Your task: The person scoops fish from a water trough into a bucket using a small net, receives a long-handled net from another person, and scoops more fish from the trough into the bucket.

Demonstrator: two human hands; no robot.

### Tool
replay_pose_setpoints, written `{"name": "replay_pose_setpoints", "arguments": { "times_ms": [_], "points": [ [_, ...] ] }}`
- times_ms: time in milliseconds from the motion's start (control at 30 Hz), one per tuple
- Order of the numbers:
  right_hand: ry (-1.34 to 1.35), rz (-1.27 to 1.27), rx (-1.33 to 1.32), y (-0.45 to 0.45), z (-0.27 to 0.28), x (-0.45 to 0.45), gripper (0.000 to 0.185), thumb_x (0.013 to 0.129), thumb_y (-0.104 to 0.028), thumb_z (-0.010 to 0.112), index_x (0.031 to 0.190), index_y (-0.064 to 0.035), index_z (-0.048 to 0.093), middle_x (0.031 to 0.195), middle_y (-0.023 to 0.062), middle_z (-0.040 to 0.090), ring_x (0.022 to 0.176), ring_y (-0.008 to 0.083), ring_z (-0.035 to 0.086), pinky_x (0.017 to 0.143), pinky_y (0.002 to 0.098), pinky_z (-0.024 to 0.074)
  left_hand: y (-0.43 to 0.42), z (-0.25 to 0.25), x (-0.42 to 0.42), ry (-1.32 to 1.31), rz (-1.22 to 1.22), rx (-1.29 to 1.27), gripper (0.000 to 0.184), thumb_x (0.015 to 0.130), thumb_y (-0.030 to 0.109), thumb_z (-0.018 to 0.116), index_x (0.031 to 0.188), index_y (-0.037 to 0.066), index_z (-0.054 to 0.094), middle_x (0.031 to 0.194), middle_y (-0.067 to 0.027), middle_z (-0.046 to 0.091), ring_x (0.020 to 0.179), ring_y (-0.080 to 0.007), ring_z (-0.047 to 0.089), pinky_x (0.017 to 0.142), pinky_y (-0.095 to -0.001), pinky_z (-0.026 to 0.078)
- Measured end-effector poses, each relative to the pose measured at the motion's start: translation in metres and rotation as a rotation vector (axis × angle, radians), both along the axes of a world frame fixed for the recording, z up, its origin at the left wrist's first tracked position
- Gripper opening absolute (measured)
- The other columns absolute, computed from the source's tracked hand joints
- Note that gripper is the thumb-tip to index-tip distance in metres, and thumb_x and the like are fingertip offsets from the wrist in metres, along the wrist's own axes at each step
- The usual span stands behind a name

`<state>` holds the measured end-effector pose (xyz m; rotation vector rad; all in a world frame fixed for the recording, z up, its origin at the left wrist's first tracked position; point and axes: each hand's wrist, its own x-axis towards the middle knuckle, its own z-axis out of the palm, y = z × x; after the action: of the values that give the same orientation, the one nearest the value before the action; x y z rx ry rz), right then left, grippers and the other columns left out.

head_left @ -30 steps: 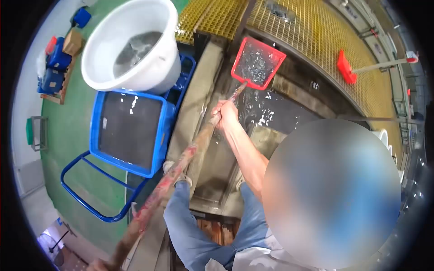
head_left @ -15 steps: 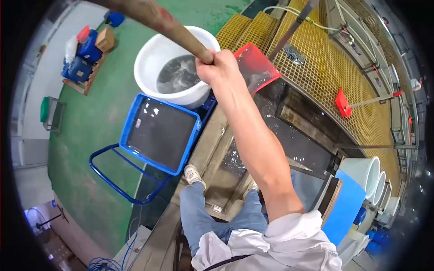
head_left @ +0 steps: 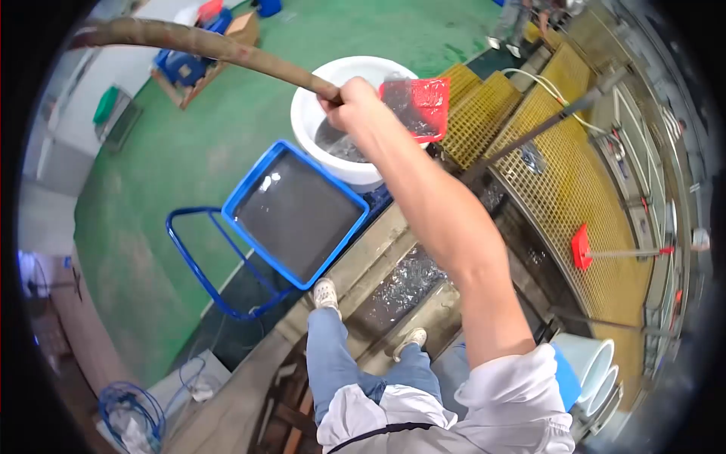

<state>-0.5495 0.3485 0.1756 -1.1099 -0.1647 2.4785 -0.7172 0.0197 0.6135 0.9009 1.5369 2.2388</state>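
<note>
My right hand (head_left: 354, 102) is closed around a long brown pole (head_left: 219, 49) that runs to the upper left. A red shovel (head_left: 432, 106) shows just past my fist, in line with the pole; my hand hides where they join. The shovel's blade lies over the right rim of a round white tub (head_left: 306, 125), with dark, wet material on it. Murky grey water with froth stands in the tub. Below it, a blue rectangular bin (head_left: 253, 170) is full of dark grey contents. My left hand is out of view.
A blue cart handle (head_left: 198, 253) sticks out beside the bin. My feet stand on ledges of a trough with running water (head_left: 404, 284). Yellow grating (head_left: 556, 181) with another red shovel (head_left: 581, 246) lies right. Another person (head_left: 516, 23) stands at the top.
The red shovel has moved from beside the white tub, over the trough, to above the tub's right rim. The pole has swung flatter, and the view has shifted.
</note>
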Motion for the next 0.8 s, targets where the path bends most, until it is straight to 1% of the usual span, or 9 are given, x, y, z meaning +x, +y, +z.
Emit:
{"name": "replay_pose_setpoints", "arguments": {
  "times_ms": [33, 67, 100, 300, 400, 567, 600, 667, 800],
  "points": [
    [-0.035, -0.005, 0.042, -0.009, -0.009, -0.005, 0.024, 0.085, -0.001, 0.033, 0.107, 0.0085, 0.035, 0.102, 0.0218, 0.047, 0.081, 0.0307, 0.059, 0.063, 0.0406, 0.0556, -0.023, -0.026, -0.03, -0.06, 0.028, -0.034, 0.025, 0.082, 0.015, 0.038, 0.058, 0.013, 0.03, 0.046, 0.0002, 0.026, 0.04, -0.0154, 0.032, 0.05, -0.0337, 0.034],
    [-0.065, -0.014, 0.091, -0.015, -0.015, -0.012, 0.021, 0.084, 0.003, 0.034, 0.104, 0.0096, 0.037, 0.1, 0.0212, 0.047, 0.079, 0.0313, 0.059, 0.063, 0.0407, 0.0564, 0.001, -0.092, 0.027, -0.127, 0.561, 0.159, 0.025, 0.081, 0.015, 0.038, 0.057, 0.013, 0.031, 0.044, 0.0003, 0.027, 0.038, -0.0149, 0.033, 0.048, -0.0331, 0.035],
    [-0.076, 0.007, 0.089, -0.022, -0.024, -0.017, 0.021, 0.084, 0.003, 0.034, 0.104, 0.0096, 0.037, 0.1, 0.0212, 0.047, 0.079, 0.0313, 0.059, 0.063, 0.0407, 0.0564, -0.016, -0.121, 0.012, -0.236, 0.685, 0.176, 0.025, 0.079, 0.015, 0.039, 0.056, 0.014, 0.031, 0.044, 0.0009, 0.028, 0.039, -0.0139, 0.033, 0.048, -0.0322, 0.036],
    [-0.31, 0.258, 0.474, -0.061, -0.08, -0.029, 0.036, 0.082, -0.003, 0.036, 0.111, 0.0173, 0.031, 0.102, 0.0271, 0.048, 0.07, 0.0371, 0.062, 0.053, 0.0433, 0.0567, -0.306, -0.395, -0.083, -0.157, 0.697, -0.206, 0.019, 0.083, 0.004, 0.046, 0.069, 0.008, 0.035, 0.062, 0.0021, 0.032, 0.056, -0.0118, 0.035, 0.067, -0.0295, 0.04],
    [-0.38, 0.285, 0.633, -0.068, -0.113, -0.02, 0.038, 0.08, -0.004, 0.05, 0.106, 0.018, 0.036, 0.097, 0.0238, 0.051, 0.068, 0.0309, 0.062, 0.052, 0.0379, 0.0571, -0.29, -0.45, -0.011, -1.025, 0.803, 0.376, 0.032, 0.087, 0.012, 0.044, 0.06, 0.012, 0.026, 0.055, 0.0019, 0.025, 0.049, -0.0125, 0.03, 0.051, -0.0268, 0.03],
    [-0.355, 0.146, 0.655, -0.076, -0.097, 0.056, 0.023, 0.081, -0.007, 0.054, 0.093, 0.0096, 0.042, 0.086, 0.0176, 0.055, 0.062, 0.0229, 0.06, 0.044, 0.0347, 0.0507, -0.216, -0.459, 0.088, -1.126, 0.949, 0.567, 0.031, 0.087, 0.012, 0.045, 0.06, 0.011, 0.029, 0.055, 0.0002, 0.029, 0.051, -0.0137, 0.034, 0.053, -0.0266, 0.032],
    [-0.361, 0.002, 0.648, -0.08, -0.11, 0.076, 0.019, 0.081, -0.008, 0.057, 0.084, 0.0087, 0.048, 0.075, 0.0123, 0.056, 0.062, 0.0205, 0.059, 0.055, 0.0362, 0.0543, -0.192, -0.446, 0.112, -1.034, 1.065, 0.553, 0.029, 0.087, 0.013, 0.045, 0.061, 0.01, 0.032, 0.055, -0.0001, 0.031, 0.05, -0.014, 0.035, 0.051, -0.0244, 0.033],
    [-0.297, -0.043, 0.596, -0.096, -0.117, 0.133, 0.011, 0.083, -0.007, 0.054, 0.085, 0.0006, 0.046, 0.071, 0.0067, 0.052, 0.059, 0.0189, 0.056, 0.06, 0.0355, 0.0528, -0.178, -0.436, 0.151, -1.004, 0.856, 0.537, 0.031, 0.088, 0.013, 0.044, 0.061, 0.01, 0.031, 0.054, -0.0013, 0.03, 0.048, -0.0133, 0.033, 0.05, -0.0231, 0.03],
    [-0.261, -0.172, 0.209, -0.124, -0.12, 0.261, 0.01, 0.084, -0.006, 0.05, 0.09, -0.002, 0.043, 0.076, 0.0099, 0.053, 0.067, 0.0257, 0.059, 0.063, 0.0398, 0.0515, -0.186, -0.401, 0.22, -0.636, 0.251, 0.374, 0.034, 0.091, 0.012, 0.038, 0.06, 0.011, 0.026, 0.055, -0.0012, 0.023, 0.045, -0.0109, 0.022, 0.046, -0.0246, 0.024]
  ]
}}
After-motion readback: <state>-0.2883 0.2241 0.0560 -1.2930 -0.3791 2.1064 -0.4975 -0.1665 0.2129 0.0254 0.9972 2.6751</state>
